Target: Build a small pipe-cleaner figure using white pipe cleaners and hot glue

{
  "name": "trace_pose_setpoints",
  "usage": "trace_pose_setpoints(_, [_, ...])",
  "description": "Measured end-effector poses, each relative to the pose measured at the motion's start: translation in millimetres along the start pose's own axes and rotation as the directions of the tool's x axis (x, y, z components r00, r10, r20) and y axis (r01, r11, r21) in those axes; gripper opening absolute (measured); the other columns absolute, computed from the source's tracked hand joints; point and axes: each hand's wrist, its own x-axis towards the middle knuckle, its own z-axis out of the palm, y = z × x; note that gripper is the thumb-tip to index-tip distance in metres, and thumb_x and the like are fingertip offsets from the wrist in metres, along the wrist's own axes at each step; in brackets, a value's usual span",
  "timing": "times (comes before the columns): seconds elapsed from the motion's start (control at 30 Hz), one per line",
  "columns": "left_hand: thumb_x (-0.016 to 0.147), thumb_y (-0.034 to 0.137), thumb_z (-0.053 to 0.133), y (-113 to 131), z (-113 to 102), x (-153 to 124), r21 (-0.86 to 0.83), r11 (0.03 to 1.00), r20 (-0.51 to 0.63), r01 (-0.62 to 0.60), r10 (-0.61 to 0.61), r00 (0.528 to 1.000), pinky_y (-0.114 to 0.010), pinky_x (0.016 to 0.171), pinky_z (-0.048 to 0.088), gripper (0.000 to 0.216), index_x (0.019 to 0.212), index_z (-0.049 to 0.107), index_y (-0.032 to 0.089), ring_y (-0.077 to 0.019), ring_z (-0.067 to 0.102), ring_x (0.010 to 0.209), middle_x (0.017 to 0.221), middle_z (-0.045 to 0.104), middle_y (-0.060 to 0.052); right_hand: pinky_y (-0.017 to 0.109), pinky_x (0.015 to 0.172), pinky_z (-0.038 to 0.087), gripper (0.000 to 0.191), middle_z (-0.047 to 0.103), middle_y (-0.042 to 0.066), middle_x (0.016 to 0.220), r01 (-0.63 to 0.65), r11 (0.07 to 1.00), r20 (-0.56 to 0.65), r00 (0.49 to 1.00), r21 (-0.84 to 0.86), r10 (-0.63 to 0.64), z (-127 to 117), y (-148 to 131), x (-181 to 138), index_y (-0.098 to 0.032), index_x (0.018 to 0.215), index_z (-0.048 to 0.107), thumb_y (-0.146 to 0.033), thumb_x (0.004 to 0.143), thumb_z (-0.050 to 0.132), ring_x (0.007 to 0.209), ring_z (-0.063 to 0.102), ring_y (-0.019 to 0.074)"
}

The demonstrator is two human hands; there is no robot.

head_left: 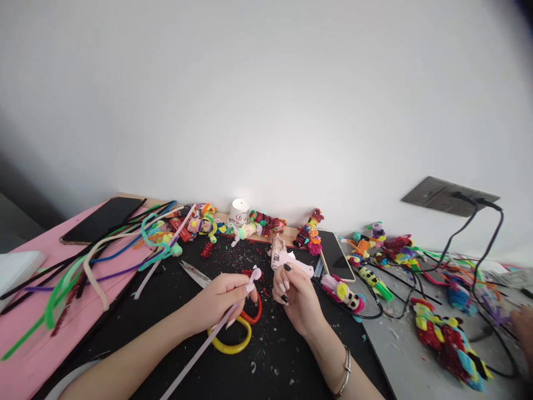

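Note:
My left hand [227, 300] pinches a pale lilac pipe cleaner [194, 358]. Its far end is rolled into a small curl [256, 274] above the fingertips, and the long tail slants down to the bottom edge. To the right, my right hand [297, 300] has its fingers loosely curled in, apart from the pipe cleaner, with nothing visible in them. Just behind those fingers lies a pale pink glue gun [287, 258]. Scissors with yellow and red handles [231, 349] rest on the black mat [266, 378], partly hidden under my left hand.
Loose pipe cleaners [94, 272] and a dark phone [102, 219] lie on the pink board [25, 355]. Pipe-cleaner dolls [310, 230], a paper cup [239, 211] and a pale phone [337, 255] line the back. Right: more dolls [449, 344], cables from a wall socket [449, 194], another person's hand [522, 328].

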Motion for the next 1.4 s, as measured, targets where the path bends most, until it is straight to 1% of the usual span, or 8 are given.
trace_pose_setpoints(0.13, [0.089, 0.05, 0.043, 1, -1, 0, -0.008, 1.0, 0.002, 0.004, -0.004, 1.0, -0.015, 0.031, 0.02, 0.039, 0.079, 0.057, 0.015, -0.0043, 0.029, 0.027, 0.038, 0.046, 0.008, 0.023, 0.04, 0.02, 0.037, 0.035, -0.004, 0.059, 0.012, 1.0, 0.001, 1.0, 0.005, -0.012, 1, 0, 0, -0.022, 0.06, 0.038, -0.043, 0.083, 0.057, 0.045, 0.024, 0.0094])
trace_pose_setpoints(0.33, [0.088, 0.051, 0.043, 0, -1, 0, -0.022, 1.0, 0.004, 0.005, -0.005, 1.0, -0.015, 0.03, 0.02, 0.039, 0.079, 0.057, 0.016, -0.0044, 0.028, 0.027, 0.038, 0.046, 0.008, 0.02, 0.039, 0.016, 0.031, 0.031, -0.009, 0.052, -0.021, 0.997, -0.01, 1.0, 0.078, 0.022, 4, 0, -1, -0.022, 0.066, 0.04, -0.027, 0.075, 0.069, 0.043, 0.02, 0.0069])
trace_pose_setpoints(0.67, [0.089, 0.047, 0.043, -2, -2, 1, -0.033, 0.999, -0.007, 0.002, -0.002, 1.0, -0.016, 0.031, 0.02, 0.035, 0.079, 0.056, 0.016, -0.0047, 0.028, 0.028, 0.039, 0.046, 0.008, 0.017, 0.036, 0.014, 0.03, 0.037, -0.008, 0.061, -0.062, 0.993, 0.042, 0.997, 0.102, 0.058, 6, -1, -2, -0.021, 0.07, 0.042, -0.027, 0.072, 0.072, 0.044, 0.021, 0.0043])
trace_pose_setpoints(0.83, [0.092, 0.041, 0.039, -3, 0, 0, 0.108, 0.993, 0.007, -0.048, 0.047, 0.999, -0.017, 0.038, 0.024, 0.035, 0.079, 0.058, 0.015, -0.0055, 0.031, 0.031, 0.038, 0.045, 0.008, 0.016, 0.036, 0.014, 0.022, 0.043, -0.005, 0.067, -0.07, 0.989, 0.066, 0.996, 0.132, 0.062, 6, -3, -3, -0.021, 0.078, 0.048, -0.027, 0.077, 0.069, 0.045, 0.026, 0.005])
trace_pose_setpoints(1.0, [0.093, 0.037, 0.04, -2, 4, -4, 0.254, 0.963, 0.07, -0.085, 0.069, 0.995, -0.019, 0.046, 0.03, 0.034, 0.077, 0.06, 0.014, -0.0072, 0.037, 0.037, 0.039, 0.043, 0.008, 0.019, 0.039, 0.019, 0.018, 0.045, -0.004, 0.067, 0.051, 0.983, 0.113, 0.993, -0.177, -0.031, 4, 2, -6, -0.021, 0.092, 0.056, -0.036, 0.085, 0.062, 0.047, 0.03, 0.0071])
trace_pose_setpoints(1.2, [0.092, 0.037, 0.041, -2, 3, -5, 0.192, 0.978, 0.114, -0.077, 0.055, 0.992, -0.02, 0.046, 0.027, 0.033, 0.077, 0.06, 0.014, -0.007, 0.031, 0.036, 0.039, 0.039, 0.009, 0.023, 0.051, 0.031, 0.027, 0.048, -0.002, 0.068, 0.224, 0.809, 0.277, 0.958, -0.544, -0.078, 4, 1, -12, -0.02, 0.088, 0.058, -0.041, 0.095, 0.043, 0.058, 0.041, 0.0113])
trace_pose_setpoints(1.3, [0.092, 0.038, 0.042, -3, 2, -5, 0.169, 0.984, 0.134, -0.063, 0.04, 0.99, -0.02, 0.045, 0.025, 0.034, 0.076, 0.06, 0.014, -0.0069, 0.031, 0.036, 0.039, 0.039, 0.009, 0.023, 0.057, 0.034, 0.029, 0.049, -0.003, 0.069, 0.283, 0.725, 0.334, 0.939, -0.628, -0.078, 6, -2, -14, -0.019, 0.086, 0.056, -0.039, 0.097, 0.038, 0.061, 0.043, 0.0115])
trace_pose_setpoints(1.4, [0.092, 0.038, 0.041, -3, 3, -5, 0.159, 0.986, 0.133, -0.053, 0.032, 0.991, -0.02, 0.043, 0.023, 0.034, 0.075, 0.059, 0.015, -0.007, 0.03, 0.036, 0.039, 0.039, 0.008, 0.023, 0.058, 0.035, 0.03, 0.049, -0.003, 0.068, 0.311, 0.688, 0.361, 0.929, -0.656, -0.076, 7, -4, -14, -0.019, 0.085, 0.054, -0.037, 0.098, 0.035, 0.061, 0.044, 0.0115])
